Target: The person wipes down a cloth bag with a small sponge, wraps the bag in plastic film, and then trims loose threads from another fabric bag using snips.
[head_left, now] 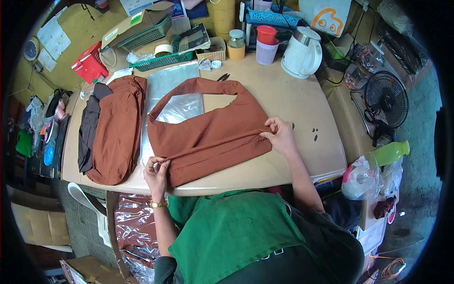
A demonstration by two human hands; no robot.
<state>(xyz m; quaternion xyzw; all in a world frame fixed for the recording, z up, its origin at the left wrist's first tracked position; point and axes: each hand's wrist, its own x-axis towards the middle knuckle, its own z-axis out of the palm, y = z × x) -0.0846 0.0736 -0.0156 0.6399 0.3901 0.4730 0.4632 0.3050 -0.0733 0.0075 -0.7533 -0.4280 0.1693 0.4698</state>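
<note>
A rust-brown cloth bag (213, 128) with a wide shoulder strap lies flat on the table (302, 109). My left hand (156, 173) pinches the bag's left edge near the table's front. At its right edge, my right hand (279, 136) pinches the cloth between thumb and fingers. A raised fold runs across the bag between the two hands. Clear plastic sheets (170, 83) lie partly under the bag and show through the strap opening. To the left rests a stack of brown cloth bags (120, 128), with dark cloth (88, 135) along its side.
At the back stand a green basket (163, 61), a jar (236, 45), a purple cup (266, 52) and a white kettle (301, 53). A fan (386, 99) is at the right. Below the table's front edge, an open box holds plastic-wrapped brown items (137, 222).
</note>
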